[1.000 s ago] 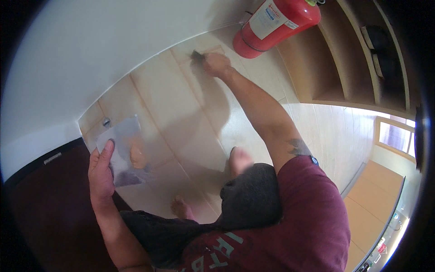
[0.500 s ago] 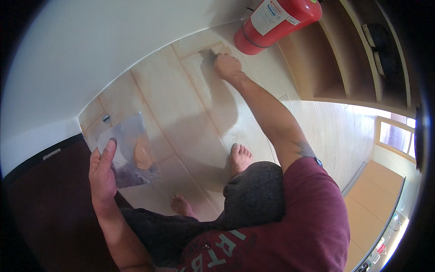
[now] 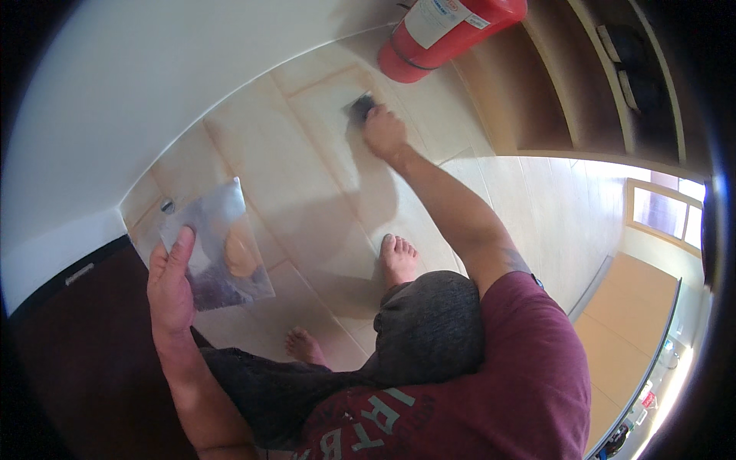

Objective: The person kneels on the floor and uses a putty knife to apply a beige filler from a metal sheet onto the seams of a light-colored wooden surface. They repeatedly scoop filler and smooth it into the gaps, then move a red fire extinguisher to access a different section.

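Cream floor tiles (image 3: 307,184), glossy w/ thin pale grout lines, fill the middle of the view, running up to a plain white wall (image 3: 153,69) at the far edge. Red fire extinguisher (image 3: 452,31) lies/leans at the far right corner of the floor, beside a brown wooden shelf unit (image 3: 552,84) w/ open compartments. Dark brown door or panel (image 3: 69,337) borders the floor's left edge; a small metal stop (image 3: 166,205) sits on the tile near that corner. Bright window (image 3: 667,215) at right washes out the floor there.

Person crouches barefoot, both feet (image 3: 397,257) flat on the tile, in maroon T-shirt and dark grey shorts. Right hand (image 3: 383,132) is stretched well fwd, arm nearly straight, fingers closed down over a small dark pad-like tool (image 3: 359,106) pressed to the tile near the far edge, just short of the extinguisher. Exact kind of tool can't be told; only its dark corner shows past the knuckles.

Left hand (image 3: 172,287) is raised nearer the camera over the floor's left side, thumb on top and fingers underneath, pinching the near edge of a flat square metal plate (image 3: 218,245). Plate is dull silver, smooth, held roughly level, w/ a soft tan lump of paste (image 3: 240,255) on its upper face toward the right edge.
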`<state>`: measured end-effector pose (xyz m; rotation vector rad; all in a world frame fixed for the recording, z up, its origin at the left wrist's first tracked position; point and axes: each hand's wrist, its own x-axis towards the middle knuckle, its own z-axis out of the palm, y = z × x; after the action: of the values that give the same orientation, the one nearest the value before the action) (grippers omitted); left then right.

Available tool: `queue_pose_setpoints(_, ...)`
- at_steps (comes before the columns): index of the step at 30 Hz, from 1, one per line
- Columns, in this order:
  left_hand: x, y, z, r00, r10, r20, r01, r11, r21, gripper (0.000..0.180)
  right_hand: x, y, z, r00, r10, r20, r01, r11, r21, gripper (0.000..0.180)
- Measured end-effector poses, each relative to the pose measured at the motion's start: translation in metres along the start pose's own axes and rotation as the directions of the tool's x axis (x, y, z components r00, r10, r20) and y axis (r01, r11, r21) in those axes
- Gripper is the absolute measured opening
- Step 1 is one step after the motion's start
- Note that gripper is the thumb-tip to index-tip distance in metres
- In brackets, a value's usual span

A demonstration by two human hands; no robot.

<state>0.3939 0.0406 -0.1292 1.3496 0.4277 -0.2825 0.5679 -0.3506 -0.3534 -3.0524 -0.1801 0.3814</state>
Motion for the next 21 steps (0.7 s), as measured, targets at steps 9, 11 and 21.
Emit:
queue_pose_setpoints(9,0.0,-0.005,-0.003,1.0,-0.02,-0.015,0.02,0.998,0.054,0.042,0.083,0.034,-0.046,0.988,-0.096,-0.118,0.096,0.995,-0.011,0.031)
queue_pose_setpoints(11,0.0,-0.005,-0.002,1.0,0.0,0.009,-0.001,0.996,0.084,0.042,0.1,0.032,-0.04,0.991,-0.108,-0.074,0.104,0.993,-0.064,0.033)
queue_pose_setpoints(21,0.005,0.003,0.0,0.988,-0.043,-0.149,0.057,0.995,0.087,0.044,0.068,0.048,-0.032,0.974,-0.18,0.139,0.173,0.983,0.059,0.043)
